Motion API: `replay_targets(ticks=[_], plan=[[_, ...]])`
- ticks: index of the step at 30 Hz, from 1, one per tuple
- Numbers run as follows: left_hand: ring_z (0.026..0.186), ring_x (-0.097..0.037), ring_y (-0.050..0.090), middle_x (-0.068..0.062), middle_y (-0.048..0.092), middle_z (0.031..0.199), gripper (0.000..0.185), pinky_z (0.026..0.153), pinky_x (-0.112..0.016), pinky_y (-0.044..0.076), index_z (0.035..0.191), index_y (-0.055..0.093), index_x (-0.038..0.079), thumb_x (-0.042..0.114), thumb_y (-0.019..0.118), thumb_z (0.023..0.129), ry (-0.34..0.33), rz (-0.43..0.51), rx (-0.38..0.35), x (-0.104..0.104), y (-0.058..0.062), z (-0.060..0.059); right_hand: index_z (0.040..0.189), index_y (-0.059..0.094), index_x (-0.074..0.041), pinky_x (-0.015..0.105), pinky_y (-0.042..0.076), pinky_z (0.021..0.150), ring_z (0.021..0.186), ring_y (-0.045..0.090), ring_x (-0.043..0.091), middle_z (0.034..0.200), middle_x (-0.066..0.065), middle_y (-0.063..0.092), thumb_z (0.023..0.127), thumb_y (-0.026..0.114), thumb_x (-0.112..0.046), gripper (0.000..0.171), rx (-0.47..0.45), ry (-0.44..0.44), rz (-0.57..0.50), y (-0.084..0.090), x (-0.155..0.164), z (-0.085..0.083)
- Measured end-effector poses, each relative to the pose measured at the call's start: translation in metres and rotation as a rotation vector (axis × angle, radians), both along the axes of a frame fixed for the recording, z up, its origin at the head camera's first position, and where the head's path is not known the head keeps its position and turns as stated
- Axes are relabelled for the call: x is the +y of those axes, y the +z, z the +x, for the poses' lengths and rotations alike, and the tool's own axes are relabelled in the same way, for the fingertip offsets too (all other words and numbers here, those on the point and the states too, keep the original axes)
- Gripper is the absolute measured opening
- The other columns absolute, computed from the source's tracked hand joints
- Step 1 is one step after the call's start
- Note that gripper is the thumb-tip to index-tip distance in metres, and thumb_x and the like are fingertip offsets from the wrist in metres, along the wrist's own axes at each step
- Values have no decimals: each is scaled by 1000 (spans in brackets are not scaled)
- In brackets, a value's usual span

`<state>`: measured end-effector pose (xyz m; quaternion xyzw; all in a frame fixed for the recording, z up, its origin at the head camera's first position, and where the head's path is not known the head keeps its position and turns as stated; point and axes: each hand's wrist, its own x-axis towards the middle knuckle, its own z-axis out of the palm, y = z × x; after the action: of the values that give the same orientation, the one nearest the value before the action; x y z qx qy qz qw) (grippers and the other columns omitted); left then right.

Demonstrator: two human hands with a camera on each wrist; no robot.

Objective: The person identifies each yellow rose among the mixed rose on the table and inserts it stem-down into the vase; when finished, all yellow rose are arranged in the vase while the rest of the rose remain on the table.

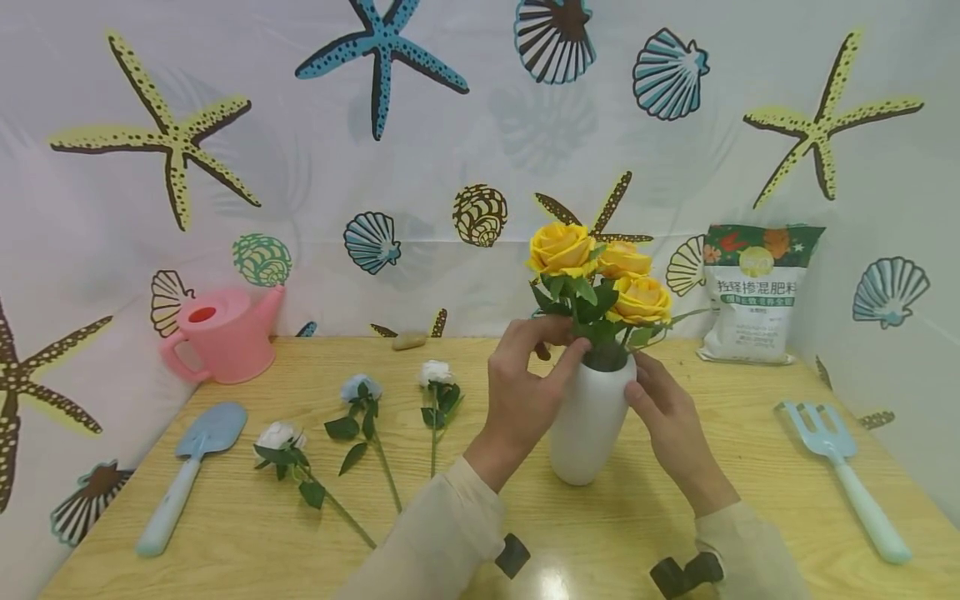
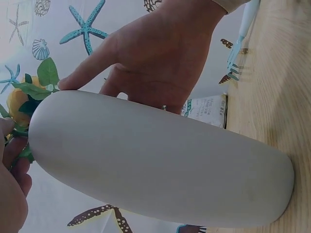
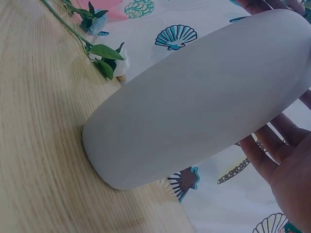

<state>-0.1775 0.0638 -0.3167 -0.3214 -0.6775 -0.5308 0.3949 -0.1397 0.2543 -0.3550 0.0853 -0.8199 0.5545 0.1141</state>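
Note:
A white vase (image 1: 589, 425) stands on the table, leaning slightly, with several yellow roses (image 1: 561, 248) in its mouth. My left hand (image 1: 528, 387) is at the vase's rim on the left, thumb and fingers curled about the green leaves and stems of the roses; the exact grip is partly hidden by leaves. On the opposite side my right hand (image 1: 667, 417) holds the vase near its top, thumb on the front and fingers behind. In the right wrist view the vase (image 3: 204, 97) hides most of the left hand.
Left of the vase lie a white rose (image 1: 279, 437), a blue rose (image 1: 362, 388) and another white rose (image 1: 435, 373). A blue trowel (image 1: 198, 442) and pink watering can (image 1: 228, 337) are farther left. To the right are a hand fork (image 1: 843, 467) and fertilizer bag (image 1: 757, 300). A small stone (image 1: 408, 341) lies behind.

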Motion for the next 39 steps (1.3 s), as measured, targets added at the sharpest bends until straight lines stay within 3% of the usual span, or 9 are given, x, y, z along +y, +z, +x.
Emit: replay_targets(ticks=[5,14,24,33,39], plan=[[82,-20,60,-8,76,93,13,69,-27,49,100,72,2,10,76,90,30,-13,-29,1,4,4,153,37,-4,68,33,112,142,40,49,153,29,42,107,47,-24,52,-8,6,-11,-1,-1,-1],[91,-23,57,-5,74,93,9,81,-33,48,88,75,8,15,80,86,93,-99,-72,3,-2,7,152,39,-4,67,36,111,141,42,48,151,30,45,107,48,-21,49,15,10,-11,-2,-2,-3],[97,-25,45,-7,65,103,8,83,-34,39,87,77,9,15,82,85,46,-40,-139,0,-7,9,152,40,-4,68,36,110,140,42,50,151,30,45,106,49,-22,49,19,14,1,-1,-2,-5],[104,-26,40,-10,58,114,8,85,-34,37,87,79,10,17,79,87,9,-71,-221,2,-11,11,151,40,-3,64,39,109,139,45,47,150,30,46,106,48,-19,49,27,3,16,-3,0,-5],[102,-25,43,-8,61,111,7,81,-31,37,84,79,7,13,80,86,6,21,-232,1,-11,13,152,38,-3,66,38,110,140,43,49,151,30,44,107,48,-23,50,10,6,17,-2,1,-5]])
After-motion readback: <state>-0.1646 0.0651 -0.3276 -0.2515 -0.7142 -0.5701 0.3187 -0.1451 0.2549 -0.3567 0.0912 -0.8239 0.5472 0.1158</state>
